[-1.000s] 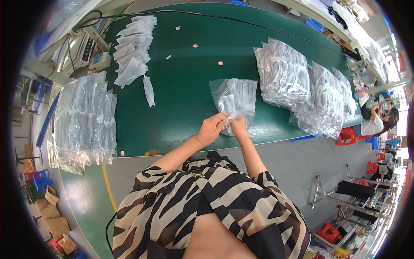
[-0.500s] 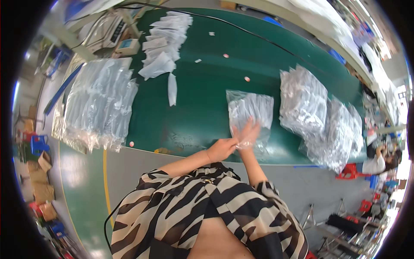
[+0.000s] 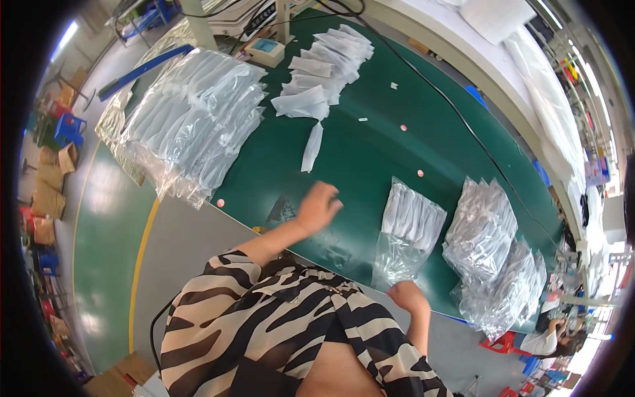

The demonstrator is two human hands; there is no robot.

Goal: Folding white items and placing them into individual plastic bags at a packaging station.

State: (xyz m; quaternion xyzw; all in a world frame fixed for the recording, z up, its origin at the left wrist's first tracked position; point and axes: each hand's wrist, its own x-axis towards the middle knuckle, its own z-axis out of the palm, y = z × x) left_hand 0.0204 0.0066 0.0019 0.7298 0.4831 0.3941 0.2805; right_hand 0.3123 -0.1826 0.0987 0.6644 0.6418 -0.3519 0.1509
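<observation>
My left hand hangs over the green table, fingers loosely bent and apart, holding nothing. Just beyond it lies a single narrow white translucent sleeve, below an overlapping row of similar sleeves. To the right, a clear plastic bag lies flat with several pale pieces lined up inside and its loose empty end toward me. My right hand is at that near end by the table edge, fingers curled in and mostly hidden; whether it grips the film cannot be made out.
A large pile of filled clear bags lies at the left, beside a blue strip. More filled bags are stacked at the right. A black cable crosses the far side. A small device stands at the back.
My hands have parted. The left has moved left over the table; the right has come off the bag's middle to its near end. The whole view has turned.
</observation>
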